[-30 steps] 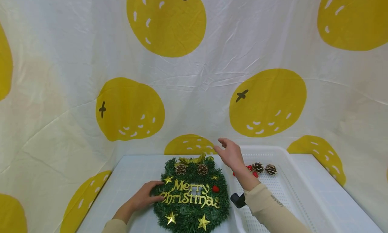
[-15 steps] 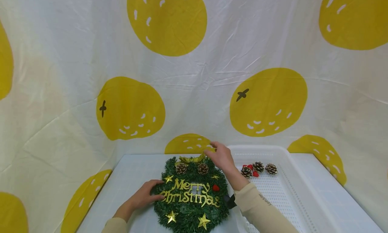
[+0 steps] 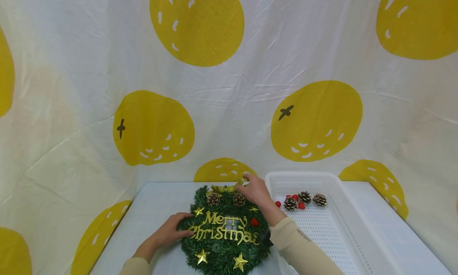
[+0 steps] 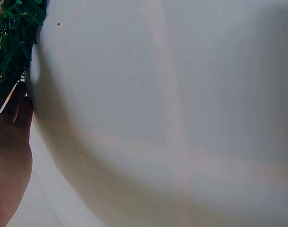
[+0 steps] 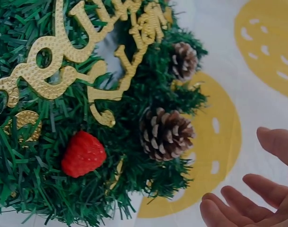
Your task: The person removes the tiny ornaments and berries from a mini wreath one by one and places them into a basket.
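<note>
A green tinsel wreath (image 3: 214, 249) lies on the table, with gold "Merry Christmas" lettering (image 3: 223, 233) across its middle. Two pine cones (image 3: 239, 200) sit near its top, below a gold ribbon bow (image 3: 223, 188). A red strawberry-like berry (image 5: 83, 155) is on its right side, and gold stars (image 3: 240, 262) dot it. My left hand (image 3: 169, 232) holds the wreath's left edge, thumb and fingers apart around the greenery (image 4: 16, 38). Over the upper right of the wreath is my right hand (image 3: 255, 191), fingers spread, near the bow; the right wrist view shows nothing in its fingers (image 5: 264, 189).
To the right stands a white perforated tray (image 3: 358, 235) with several pine cones (image 3: 320, 200) and red berries (image 3: 301, 206) at its back. A white cloth (image 3: 229, 128) printed with yellow fruit hangs behind the table (image 3: 161, 199).
My right hand has moved left and slightly down, from beside the tray to the wreath's upper right near the bow. The left hand and the wreath have stayed put.
</note>
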### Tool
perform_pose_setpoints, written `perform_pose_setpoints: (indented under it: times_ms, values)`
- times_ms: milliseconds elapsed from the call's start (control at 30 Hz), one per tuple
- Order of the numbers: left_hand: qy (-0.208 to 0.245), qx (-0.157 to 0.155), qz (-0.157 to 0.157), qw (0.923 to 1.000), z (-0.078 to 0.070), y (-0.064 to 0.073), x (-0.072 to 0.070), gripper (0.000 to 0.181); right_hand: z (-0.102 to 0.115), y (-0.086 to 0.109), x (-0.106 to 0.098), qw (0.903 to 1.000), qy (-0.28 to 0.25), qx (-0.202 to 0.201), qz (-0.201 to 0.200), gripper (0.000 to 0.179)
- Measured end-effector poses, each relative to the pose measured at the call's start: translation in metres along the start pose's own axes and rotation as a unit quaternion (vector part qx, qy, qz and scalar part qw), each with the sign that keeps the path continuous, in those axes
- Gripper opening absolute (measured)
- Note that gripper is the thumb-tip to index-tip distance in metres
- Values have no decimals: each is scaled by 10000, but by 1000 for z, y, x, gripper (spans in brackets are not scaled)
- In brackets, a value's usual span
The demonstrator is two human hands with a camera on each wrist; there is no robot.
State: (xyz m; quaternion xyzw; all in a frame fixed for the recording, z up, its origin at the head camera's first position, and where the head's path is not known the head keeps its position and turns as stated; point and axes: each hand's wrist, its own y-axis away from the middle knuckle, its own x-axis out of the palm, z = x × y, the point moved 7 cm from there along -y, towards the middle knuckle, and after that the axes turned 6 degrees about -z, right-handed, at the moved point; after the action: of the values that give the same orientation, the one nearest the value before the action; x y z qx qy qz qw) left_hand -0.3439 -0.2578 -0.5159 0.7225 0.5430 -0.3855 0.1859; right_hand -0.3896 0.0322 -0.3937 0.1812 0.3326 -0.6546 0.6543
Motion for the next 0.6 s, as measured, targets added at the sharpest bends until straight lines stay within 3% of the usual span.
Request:
perform_pose_setpoints:
  times_ms: [267, 600]
  values:
    - [-47, -3, -19, 10000, 1, 0, 1, 65, -5, 1, 9, 9991, 316, -266, 21, 53]
    - [-34, -11, -31, 10000, -1, 0, 0, 64, -11, 1, 20, 9975, 546, -142, 432, 55]
